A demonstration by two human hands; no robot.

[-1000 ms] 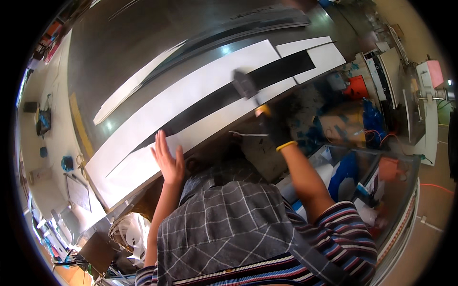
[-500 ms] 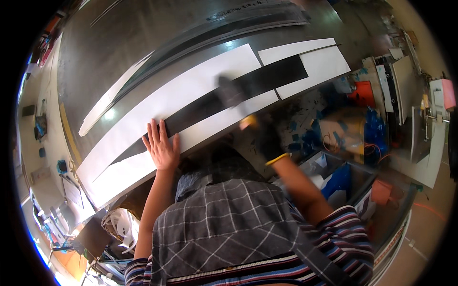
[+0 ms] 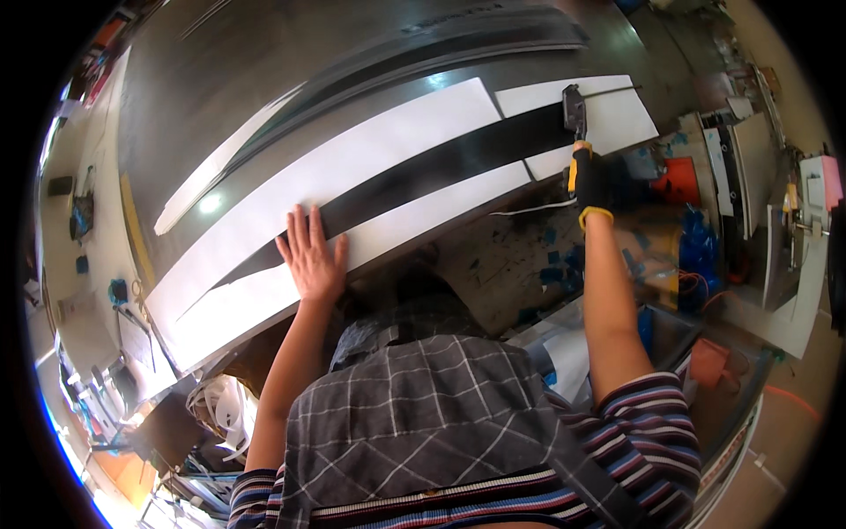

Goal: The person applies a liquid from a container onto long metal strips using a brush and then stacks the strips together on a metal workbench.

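My left hand [image 3: 315,264] lies flat with its fingers apart, across the left part of a long black strip [image 3: 449,159] and the white sheet [image 3: 397,132] beneath it. My right hand [image 3: 594,185], in a black glove with a yellow cuff, is closed round the yellow-and-black handle of an iron-like tool [image 3: 574,113]. The tool's dark, flattish head sits at the strip's right end, over a second white piece [image 3: 617,132]. Whether its underside touches the strip cannot be seen. A thin dark rod [image 3: 612,90] lies just beyond it.
Long dark strips [image 3: 423,55] stretch across the grey table [image 3: 238,66] farther back. A white cord [image 3: 533,210] hangs near my right hand. Below the table edge are scraps, blue plastic [image 3: 696,256] and a red box [image 3: 677,180]. White coiled strips [image 3: 225,410] sit at lower left.
The iron-like tool in my right hand has moved right and away from me, from mid-strip to the right end, and my right arm is straighter. My left hand stays in place on the sheet.
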